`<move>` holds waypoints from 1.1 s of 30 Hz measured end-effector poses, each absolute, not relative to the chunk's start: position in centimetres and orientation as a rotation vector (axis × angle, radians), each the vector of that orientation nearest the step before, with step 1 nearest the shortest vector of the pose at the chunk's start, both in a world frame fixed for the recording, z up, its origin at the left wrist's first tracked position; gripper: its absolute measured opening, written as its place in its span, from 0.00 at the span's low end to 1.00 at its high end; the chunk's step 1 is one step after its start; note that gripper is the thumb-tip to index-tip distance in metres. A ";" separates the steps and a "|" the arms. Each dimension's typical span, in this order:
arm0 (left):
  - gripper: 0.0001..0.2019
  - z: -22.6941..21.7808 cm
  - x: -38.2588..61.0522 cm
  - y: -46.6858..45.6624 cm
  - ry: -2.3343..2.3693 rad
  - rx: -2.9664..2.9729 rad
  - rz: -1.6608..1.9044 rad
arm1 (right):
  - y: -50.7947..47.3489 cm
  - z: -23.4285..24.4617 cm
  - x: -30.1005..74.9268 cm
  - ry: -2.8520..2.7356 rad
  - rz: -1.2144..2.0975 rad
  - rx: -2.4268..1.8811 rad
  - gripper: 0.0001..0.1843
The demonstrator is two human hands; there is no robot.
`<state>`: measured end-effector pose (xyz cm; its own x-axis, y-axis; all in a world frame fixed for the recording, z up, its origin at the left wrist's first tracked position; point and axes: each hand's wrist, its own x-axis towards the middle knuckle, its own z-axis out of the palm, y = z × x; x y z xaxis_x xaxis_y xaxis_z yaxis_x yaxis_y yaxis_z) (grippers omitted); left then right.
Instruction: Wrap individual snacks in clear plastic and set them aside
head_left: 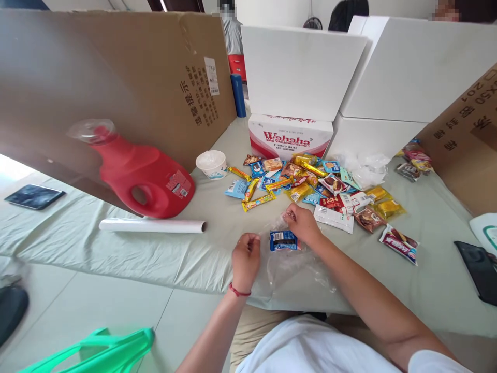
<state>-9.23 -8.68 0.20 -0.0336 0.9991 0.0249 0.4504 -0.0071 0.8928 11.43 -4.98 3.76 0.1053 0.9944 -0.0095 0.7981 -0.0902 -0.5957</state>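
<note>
A clear plastic bag point(289, 264) lies on the pale green tablecloth point(155, 248) in front of me, with a blue snack packet point(284, 240) inside it. My left hand point(246, 261) is closed, pinching the bag's left edge. My right hand point(302, 224) is closed too, gripping the bag's top edge just above the blue packet. Beyond my hands lies a pile of several wrapped snacks point(310, 186) in yellow, blue, red and brown.
A red detergent jug point(143, 176) lies on its side at the left, a white tube point(152, 226) in front of it. A white cup point(212, 164), a Wahaha box point(289, 137), white boxes point(388, 77), cardboard panels point(116, 77), and a phone point(479, 269) surround the table.
</note>
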 end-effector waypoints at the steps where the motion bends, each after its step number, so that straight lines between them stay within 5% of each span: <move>1: 0.12 0.4 -9.6 -8.4 1.570 1.480 0.984 | -5.1 3.9 11.4 -1.743 0.591 -1.936 0.07; 10: 0.11 -0.1 -11.1 -6.6 1.453 1.269 0.865 | -8.3 4.1 11.8 -1.790 0.503 -1.805 0.17; 22: 0.12 -0.1 -12.1 -5.6 1.402 1.046 0.781 | -12.9 1.5 12.4 -2.550 0.391 -1.353 0.21; 26: 0.20 0.8 -12.1 -5.2 1.428 1.180 0.856 | -12.6 0.9 12.4 -2.619 0.364 -1.326 0.23; 30: 0.44 1.9 -10.9 -3.9 1.182 1.745 0.868 | -12.3 0.5 12.5 -2.640 0.335 -1.299 0.19; 33: 0.41 2.3 -10.7 -2.7 0.973 1.914 0.701 | -12.1 0.3 12.6 -2.639 0.337 -1.262 0.21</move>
<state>-10.72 -2.67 2.30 0.5394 0.8364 0.0973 0.3568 -0.3317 0.8733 12.64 -12.11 0.27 -0.6170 0.7831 0.0781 0.7384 0.6104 -0.2868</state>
